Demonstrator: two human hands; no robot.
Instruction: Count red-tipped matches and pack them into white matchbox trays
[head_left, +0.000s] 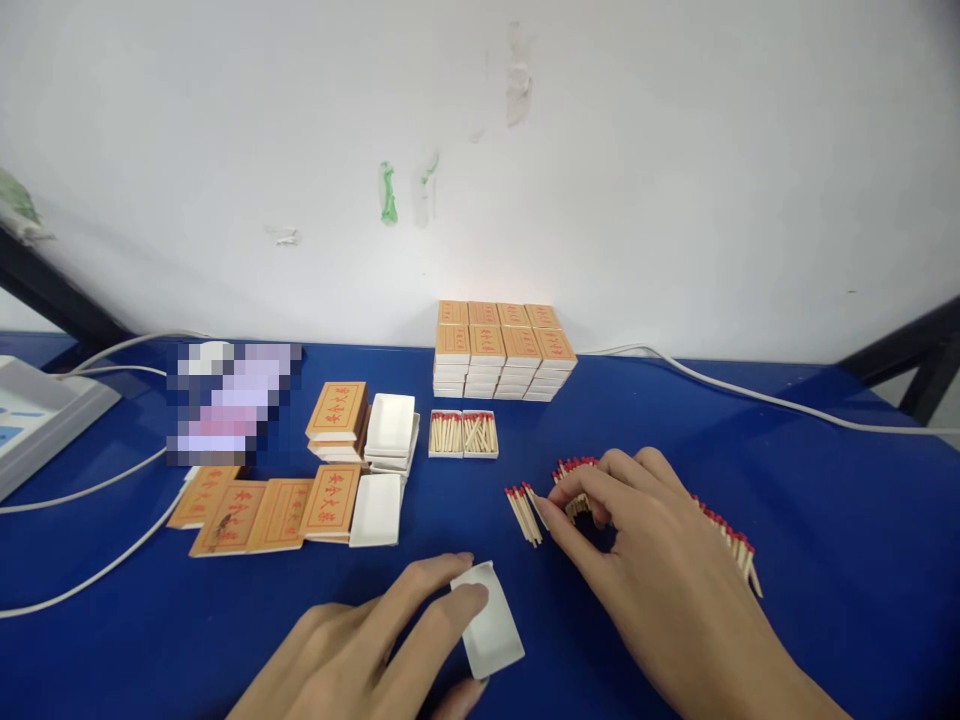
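Observation:
My left hand (pixel 390 630) grips an empty white matchbox tray (pixel 495 635), one finger inside it and the others around its edges. At the right, my right hand (pixel 637 540) has thumb and forefinger pinched at the edge of a small row of matches (pixel 523 515) lying on the table. More red-tipped matches (pixel 727 540) lie partly hidden beneath and behind that hand. Two filled matchbox trays (pixel 463 435) sit side by side beyond my hands, match heads facing the wall.
Stacked orange matchboxes (pixel 504 345) stand by the wall. To the left are empty white trays (pixel 391 425) and orange matchbox sleeves (pixel 330 500). A blurred-out object (pixel 236 400), a white device (pixel 45 420) and white cables (pixel 720 395) also lie on the blue table (pixel 840 560).

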